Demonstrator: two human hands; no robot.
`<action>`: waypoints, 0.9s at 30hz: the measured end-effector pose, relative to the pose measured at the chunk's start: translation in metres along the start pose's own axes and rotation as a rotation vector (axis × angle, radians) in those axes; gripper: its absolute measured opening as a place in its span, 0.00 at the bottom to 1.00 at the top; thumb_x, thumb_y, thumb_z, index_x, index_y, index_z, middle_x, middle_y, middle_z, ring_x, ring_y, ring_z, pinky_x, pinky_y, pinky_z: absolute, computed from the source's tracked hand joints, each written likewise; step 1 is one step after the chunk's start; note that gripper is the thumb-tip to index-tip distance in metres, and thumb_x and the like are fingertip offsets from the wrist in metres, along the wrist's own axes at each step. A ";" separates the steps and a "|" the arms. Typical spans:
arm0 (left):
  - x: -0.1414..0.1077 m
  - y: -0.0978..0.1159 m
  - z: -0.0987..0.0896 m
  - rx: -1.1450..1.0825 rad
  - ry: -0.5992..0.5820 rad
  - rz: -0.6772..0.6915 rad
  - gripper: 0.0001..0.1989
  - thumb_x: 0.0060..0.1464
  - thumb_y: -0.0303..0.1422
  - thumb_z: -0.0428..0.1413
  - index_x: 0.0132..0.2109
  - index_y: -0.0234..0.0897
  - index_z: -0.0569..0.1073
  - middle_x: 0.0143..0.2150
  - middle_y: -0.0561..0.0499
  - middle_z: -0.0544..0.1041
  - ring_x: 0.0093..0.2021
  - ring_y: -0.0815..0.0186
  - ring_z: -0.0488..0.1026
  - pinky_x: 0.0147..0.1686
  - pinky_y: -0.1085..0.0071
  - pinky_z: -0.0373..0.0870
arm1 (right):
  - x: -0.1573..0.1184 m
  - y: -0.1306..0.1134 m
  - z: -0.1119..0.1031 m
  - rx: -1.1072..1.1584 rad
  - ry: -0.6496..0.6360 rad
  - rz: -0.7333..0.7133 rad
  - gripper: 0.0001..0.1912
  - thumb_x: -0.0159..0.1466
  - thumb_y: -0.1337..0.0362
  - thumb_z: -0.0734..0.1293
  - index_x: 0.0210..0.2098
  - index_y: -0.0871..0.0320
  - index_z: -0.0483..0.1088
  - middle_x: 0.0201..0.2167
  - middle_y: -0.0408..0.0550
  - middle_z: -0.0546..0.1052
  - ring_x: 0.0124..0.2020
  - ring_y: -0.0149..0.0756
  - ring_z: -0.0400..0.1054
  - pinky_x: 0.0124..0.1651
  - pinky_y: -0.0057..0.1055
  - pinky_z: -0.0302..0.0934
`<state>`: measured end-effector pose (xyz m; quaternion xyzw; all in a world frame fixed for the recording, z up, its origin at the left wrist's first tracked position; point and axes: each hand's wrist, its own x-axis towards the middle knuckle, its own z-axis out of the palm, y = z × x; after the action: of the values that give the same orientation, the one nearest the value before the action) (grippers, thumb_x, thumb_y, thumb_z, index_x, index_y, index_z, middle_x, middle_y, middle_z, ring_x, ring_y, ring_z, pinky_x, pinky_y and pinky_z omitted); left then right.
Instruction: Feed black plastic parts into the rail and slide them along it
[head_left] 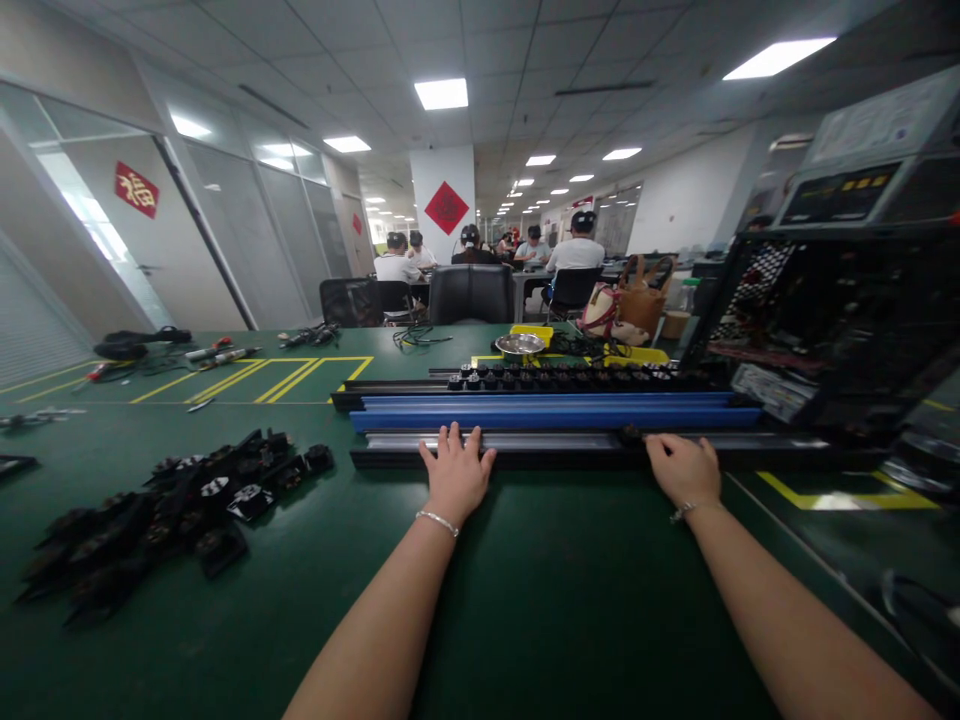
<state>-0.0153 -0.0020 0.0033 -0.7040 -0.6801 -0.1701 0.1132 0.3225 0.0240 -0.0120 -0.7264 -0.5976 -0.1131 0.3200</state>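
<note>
Under the spread left hand (456,475), a long black-and-silver rail (562,456) could be skewed if pushed unevenly by the curled right hand (684,472), its pinch unclear.

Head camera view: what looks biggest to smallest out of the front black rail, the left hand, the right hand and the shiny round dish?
1. Front black rail
2. Left hand and right hand: too alike to rank
3. Shiny round dish: looks smallest, but it's farther away

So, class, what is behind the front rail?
A blue rail, a black rail, black parts and, farther back, a metal bowl. The front rail hides whatever lies low directly behind it.
</note>
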 end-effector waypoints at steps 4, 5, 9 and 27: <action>-0.005 0.012 0.000 -0.052 -0.011 0.095 0.27 0.60 0.48 0.36 0.62 0.47 0.59 0.66 0.43 0.57 0.65 0.51 0.51 0.58 0.37 0.43 | -0.002 0.000 -0.004 0.037 -0.042 -0.039 0.22 0.61 0.57 0.51 0.29 0.53 0.75 0.36 0.47 0.79 0.42 0.43 0.69 0.58 0.51 0.47; -0.006 0.012 -0.001 -0.062 -0.016 0.113 0.27 0.60 0.48 0.36 0.62 0.47 0.59 0.66 0.44 0.57 0.65 0.52 0.51 0.58 0.37 0.43 | -0.002 0.000 -0.006 0.038 -0.035 -0.060 0.22 0.61 0.57 0.51 0.30 0.53 0.75 0.36 0.47 0.79 0.42 0.43 0.69 0.57 0.50 0.48; -0.006 0.008 -0.002 -0.079 -0.031 0.148 0.26 0.60 0.47 0.38 0.62 0.49 0.60 0.66 0.47 0.57 0.64 0.53 0.52 0.59 0.40 0.44 | -0.004 -0.004 -0.013 0.030 0.011 -0.142 0.22 0.62 0.58 0.52 0.30 0.55 0.76 0.36 0.49 0.79 0.42 0.44 0.69 0.51 0.45 0.54; -0.006 0.007 -0.003 -0.072 -0.039 0.149 0.24 0.58 0.44 0.44 0.61 0.48 0.60 0.66 0.46 0.57 0.62 0.53 0.57 0.59 0.41 0.43 | -0.007 -0.025 -0.019 -0.034 -0.099 -0.286 0.20 0.63 0.56 0.54 0.33 0.54 0.75 0.38 0.49 0.78 0.41 0.42 0.69 0.48 0.41 0.56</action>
<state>-0.0082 -0.0092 0.0045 -0.7595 -0.6213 -0.1719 0.0868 0.3012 0.0089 0.0072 -0.6440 -0.7079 -0.1319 0.2584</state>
